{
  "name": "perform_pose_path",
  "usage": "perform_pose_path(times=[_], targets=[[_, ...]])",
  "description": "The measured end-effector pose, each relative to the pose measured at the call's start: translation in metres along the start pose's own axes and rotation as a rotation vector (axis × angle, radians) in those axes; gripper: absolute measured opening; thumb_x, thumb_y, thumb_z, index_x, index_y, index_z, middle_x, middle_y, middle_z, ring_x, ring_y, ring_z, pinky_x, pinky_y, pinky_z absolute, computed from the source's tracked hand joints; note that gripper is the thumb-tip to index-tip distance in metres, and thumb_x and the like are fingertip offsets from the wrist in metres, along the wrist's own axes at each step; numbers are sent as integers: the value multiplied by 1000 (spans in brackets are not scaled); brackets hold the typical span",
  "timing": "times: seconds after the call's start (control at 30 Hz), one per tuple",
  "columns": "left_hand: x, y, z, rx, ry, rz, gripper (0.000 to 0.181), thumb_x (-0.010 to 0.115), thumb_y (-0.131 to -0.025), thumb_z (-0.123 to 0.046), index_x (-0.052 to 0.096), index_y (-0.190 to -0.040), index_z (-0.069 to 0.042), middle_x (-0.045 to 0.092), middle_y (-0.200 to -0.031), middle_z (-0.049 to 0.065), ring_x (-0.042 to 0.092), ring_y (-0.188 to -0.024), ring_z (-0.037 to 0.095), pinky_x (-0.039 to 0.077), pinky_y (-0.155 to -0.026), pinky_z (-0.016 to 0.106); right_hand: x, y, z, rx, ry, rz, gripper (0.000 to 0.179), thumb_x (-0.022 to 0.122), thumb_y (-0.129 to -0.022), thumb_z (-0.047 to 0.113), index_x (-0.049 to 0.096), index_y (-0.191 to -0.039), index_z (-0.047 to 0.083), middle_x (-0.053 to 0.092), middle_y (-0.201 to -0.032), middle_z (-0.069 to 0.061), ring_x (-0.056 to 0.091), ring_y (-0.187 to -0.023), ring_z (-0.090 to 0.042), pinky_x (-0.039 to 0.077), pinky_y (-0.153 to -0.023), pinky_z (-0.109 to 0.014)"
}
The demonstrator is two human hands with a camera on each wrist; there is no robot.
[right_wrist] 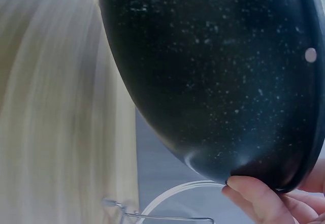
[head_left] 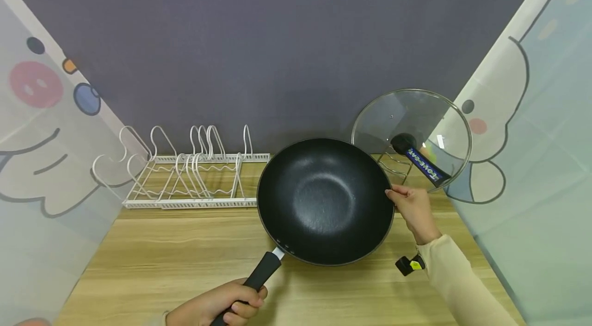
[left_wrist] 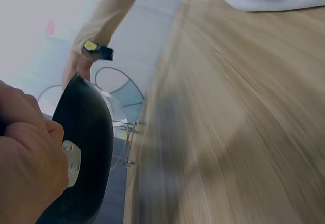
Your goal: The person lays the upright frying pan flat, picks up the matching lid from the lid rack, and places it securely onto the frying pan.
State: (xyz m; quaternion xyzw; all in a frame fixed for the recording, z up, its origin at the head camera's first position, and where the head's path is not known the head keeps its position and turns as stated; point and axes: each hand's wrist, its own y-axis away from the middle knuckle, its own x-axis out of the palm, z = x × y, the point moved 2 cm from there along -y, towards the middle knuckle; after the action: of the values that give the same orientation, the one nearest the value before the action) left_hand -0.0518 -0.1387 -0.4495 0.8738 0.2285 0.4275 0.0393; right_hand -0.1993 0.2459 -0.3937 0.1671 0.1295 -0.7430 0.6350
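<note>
A black wok [head_left: 324, 202] is held up above the wooden table, its inside facing the head camera. My left hand [head_left: 233, 303] grips its black handle [head_left: 263, 270]; the left wrist view shows that hand [left_wrist: 30, 153] beside the metal bracket on the wok's wall. On the right, my right hand [head_left: 413, 207] pinches the wok's rim between thumb and fingers. The right wrist view shows the speckled underside of the wok [right_wrist: 213, 76] with the fingers [right_wrist: 259, 196] at its edge.
A white wire dish rack [head_left: 189, 202] stands at the back left. Behind my right hand, a glass lid [head_left: 374, 120] with a black knob [head_left: 418, 159] leans upright in a metal wire stand [head_left: 393, 166]. A grey wall [head_left: 296, 48] and printed side panels [head_left: 532, 202] enclose the table [head_left: 176, 254].
</note>
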Motion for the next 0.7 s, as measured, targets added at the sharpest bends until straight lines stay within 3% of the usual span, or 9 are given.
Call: perform_pose_path(times=[0.1,0.23,0.47,0.7], targets=[[-3,2,-2,-22,-33,-23,10,43,-91,-9,43,-89,-18,32,-53,-18,31,-40,-8,20,-38,9,1,7,-6,8,-20,-20,36,57,-92,11,58,-118,-13,64,-111,-22,61,-69,7,53,-60,-17],[-10,5,-3,-46,-77,-65,10,49,-89,-9,42,-89,-16,33,-54,-17,29,-40,-7,23,-39,8,2,17,-15,35,-51,-45,36,59,-92,13,58,-120,-10,67,-109,-11,61,-71,7,54,-60,-18],[-21,10,-5,-61,-206,-70,12,47,-89,-7,41,-83,-17,32,-54,-16,27,-41,-5,24,-40,8,7,35,-27,74,-151,-104,34,59,-91,10,59,-118,-10,68,-79,19,63,-64,2,53,-58,-18],[-29,13,-9,-55,-372,-91,15,46,-87,-5,42,-78,-16,31,-53,-15,30,-39,-5,28,-39,10,11,52,-37,93,-206,-183,33,61,-89,6,59,-115,-14,67,-72,21,64,-62,0,53,-54,-18]])
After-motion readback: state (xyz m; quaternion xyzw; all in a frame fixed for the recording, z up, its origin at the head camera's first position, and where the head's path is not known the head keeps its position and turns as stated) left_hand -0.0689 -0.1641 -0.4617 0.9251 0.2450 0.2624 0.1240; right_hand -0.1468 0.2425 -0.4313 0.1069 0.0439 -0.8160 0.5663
